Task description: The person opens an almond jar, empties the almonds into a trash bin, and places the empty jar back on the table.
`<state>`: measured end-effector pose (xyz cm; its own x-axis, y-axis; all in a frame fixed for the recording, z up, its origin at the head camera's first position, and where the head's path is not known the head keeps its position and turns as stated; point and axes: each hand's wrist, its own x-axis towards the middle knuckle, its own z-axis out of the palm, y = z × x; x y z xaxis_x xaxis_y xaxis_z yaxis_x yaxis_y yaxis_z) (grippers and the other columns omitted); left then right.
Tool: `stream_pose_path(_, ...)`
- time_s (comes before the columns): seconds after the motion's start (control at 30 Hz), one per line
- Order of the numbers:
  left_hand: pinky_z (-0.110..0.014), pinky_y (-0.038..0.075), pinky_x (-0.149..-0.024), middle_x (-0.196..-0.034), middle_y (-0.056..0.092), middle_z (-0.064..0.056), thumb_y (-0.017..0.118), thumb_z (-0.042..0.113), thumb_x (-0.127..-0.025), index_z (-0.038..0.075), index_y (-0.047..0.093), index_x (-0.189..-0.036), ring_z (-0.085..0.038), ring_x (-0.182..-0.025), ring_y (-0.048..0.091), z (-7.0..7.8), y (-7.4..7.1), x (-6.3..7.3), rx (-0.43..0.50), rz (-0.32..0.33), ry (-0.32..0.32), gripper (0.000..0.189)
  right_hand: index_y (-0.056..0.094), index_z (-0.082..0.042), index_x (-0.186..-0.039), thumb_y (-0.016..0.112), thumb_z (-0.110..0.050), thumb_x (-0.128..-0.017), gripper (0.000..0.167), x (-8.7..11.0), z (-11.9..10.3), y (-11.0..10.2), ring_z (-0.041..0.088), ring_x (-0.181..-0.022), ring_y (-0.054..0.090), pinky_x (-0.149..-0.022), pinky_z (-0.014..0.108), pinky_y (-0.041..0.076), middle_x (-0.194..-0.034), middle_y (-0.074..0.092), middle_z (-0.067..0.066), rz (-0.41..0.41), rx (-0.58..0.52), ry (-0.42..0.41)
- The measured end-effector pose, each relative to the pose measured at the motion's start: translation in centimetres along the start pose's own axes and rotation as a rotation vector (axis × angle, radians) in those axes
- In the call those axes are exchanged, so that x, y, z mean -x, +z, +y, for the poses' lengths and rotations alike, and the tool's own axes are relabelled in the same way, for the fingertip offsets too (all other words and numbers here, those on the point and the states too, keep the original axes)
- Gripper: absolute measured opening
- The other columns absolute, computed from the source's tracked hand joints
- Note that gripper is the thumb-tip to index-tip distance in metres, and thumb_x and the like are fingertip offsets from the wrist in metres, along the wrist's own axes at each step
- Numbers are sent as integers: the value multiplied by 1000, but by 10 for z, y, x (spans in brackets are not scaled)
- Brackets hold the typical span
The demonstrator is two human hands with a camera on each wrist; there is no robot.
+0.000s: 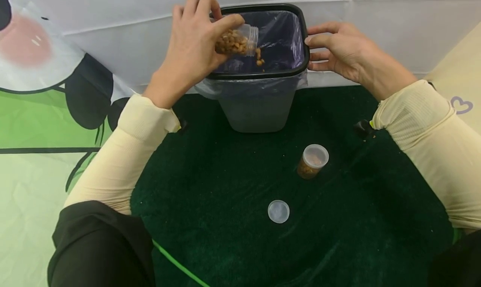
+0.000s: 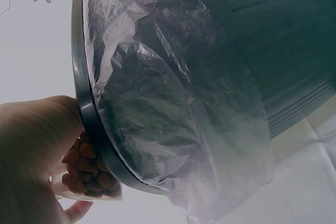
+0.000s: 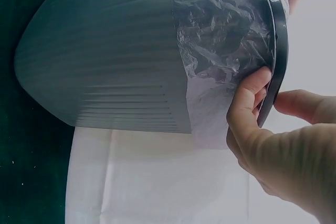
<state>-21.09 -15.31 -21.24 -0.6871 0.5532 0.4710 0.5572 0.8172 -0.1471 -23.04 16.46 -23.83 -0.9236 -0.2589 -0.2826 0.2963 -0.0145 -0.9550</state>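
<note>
My left hand (image 1: 197, 39) grips a clear plastic jar (image 1: 252, 39) tipped on its side over a grey trash bin (image 1: 257, 107). Brown nut-like pieces (image 1: 232, 43) fill part of the jar, and a few are dropping from its mouth into the bin. In the left wrist view the jar (image 2: 113, 191) shows partly behind the bin's rim (image 2: 100, 129). A thin clear bag lines the bin and folds down over its outside. My right hand (image 1: 345, 49) pinches the black rim at the right side, thumb and fingers on either side of it (image 3: 281, 40).
A second jar (image 1: 313, 162), capped and holding brown contents, stands on the dark green cloth (image 1: 225, 174). Nearer to me lies a loose round clear lid (image 1: 279, 212). A white sheet (image 1: 375, 11) hangs behind the bin, and a printed backdrop (image 1: 37, 116) is at the left.
</note>
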Motion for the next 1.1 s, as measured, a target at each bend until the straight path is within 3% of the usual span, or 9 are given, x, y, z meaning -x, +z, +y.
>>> stream_pose_path(0.37,-54,29,-98,-128,54,-21,69,25,-99,31,60,-145,-41,-117,44,-1,1,-1,-10,44,30,47,41,-16,-150,66,-15,-102,54,-1,-1,3,23,-102,59,-72,28,61,-126,49,4,0,13,-4)
stream_pose_path(0.93,-56,30,-100,-129,53,-21,67,22,-100,30,61,-145,-41,-118,43,-1,1,0,-39,17,31,46,41,-16,-150,66,-15,-102,54,-1,-1,4,23,-103,57,-72,28,61,-125,49,4,-5,20,-6)
stream_pose_path(1.1,-57,31,-101,-128,54,-21,65,22,-101,30,62,-144,-41,-118,43,-2,1,0,-44,39,50,44,41,-17,-151,65,-15,-102,55,0,0,4,23,-103,57,-72,28,61,-125,49,4,-5,18,-3)
